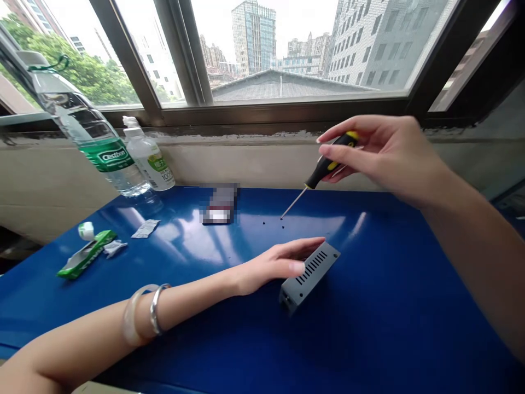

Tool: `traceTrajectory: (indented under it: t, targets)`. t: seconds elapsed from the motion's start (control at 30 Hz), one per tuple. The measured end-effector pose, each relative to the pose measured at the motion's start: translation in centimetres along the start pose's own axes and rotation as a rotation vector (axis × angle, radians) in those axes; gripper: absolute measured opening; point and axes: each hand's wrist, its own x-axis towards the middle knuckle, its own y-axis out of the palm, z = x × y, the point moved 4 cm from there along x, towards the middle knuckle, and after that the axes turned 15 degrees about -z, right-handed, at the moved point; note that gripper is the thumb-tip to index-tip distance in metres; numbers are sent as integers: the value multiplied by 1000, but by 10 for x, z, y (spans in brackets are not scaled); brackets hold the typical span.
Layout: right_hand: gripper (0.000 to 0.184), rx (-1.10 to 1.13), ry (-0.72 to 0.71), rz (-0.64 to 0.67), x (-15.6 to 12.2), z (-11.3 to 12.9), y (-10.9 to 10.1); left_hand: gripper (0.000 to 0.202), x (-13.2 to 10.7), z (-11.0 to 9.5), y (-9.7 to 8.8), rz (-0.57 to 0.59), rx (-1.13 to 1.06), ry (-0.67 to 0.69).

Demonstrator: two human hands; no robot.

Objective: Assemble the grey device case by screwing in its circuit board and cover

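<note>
"Left forearm (82, 334) is nearest me, coming in from seven o'clock. What's its hand doing?"

"Left hand (266, 268) lies almost flat, fingers loosely open against the grey metal box (309, 279). I can't see it gripping. The box's long axis runs from seven to one o'clock."

"And beyond it?"

"Tiny screws (273, 221) sit on the blue table (369, 339), at eleven o'clock from the box. My right hand (389, 158) is nearer them by its tool: it pinches a small screwdriver (328, 164) by the black-and-yellow handle, tip angled down just above them."
</note>
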Motion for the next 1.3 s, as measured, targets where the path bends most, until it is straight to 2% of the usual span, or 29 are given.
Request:
traceTrajectory:
  t: [0.13,0.2,0.27,0.37,0.63,0.8,0.9,1.07,1.3]
  targets:
    - [14,40,-12,-60,5,10,-17,45,5,4,-9,-331,-6,-27]
    - [11,55,-9,-56,5,14,-21,35,6,1,-14,-481,-6,13]
    - [9,46,-11,-44,4,17,-22,33,6,-2,-18,-566,-11,85]
    - [12,29,-33,-20,2,19,-20,30,4,-5,-21,-632,5,164]
    - [19,-38,-85,11,-2,24,-19,12,-1,-12,-15,-652,15,260]
    - [18,-112,-63,51,-2,30,-23,13,-2,-8,-16,-623,38,272]
    - [21,-162,-103,94,-4,32,-23,15,-2,-4,-16,-611,115,308]
    - [20,-214,-158,76,-6,33,-24,14,-3,-4,-16,-615,207,347]
    - [24,-232,-156,105,-5,31,-24,16,-3,-6,-15,-618,248,336]
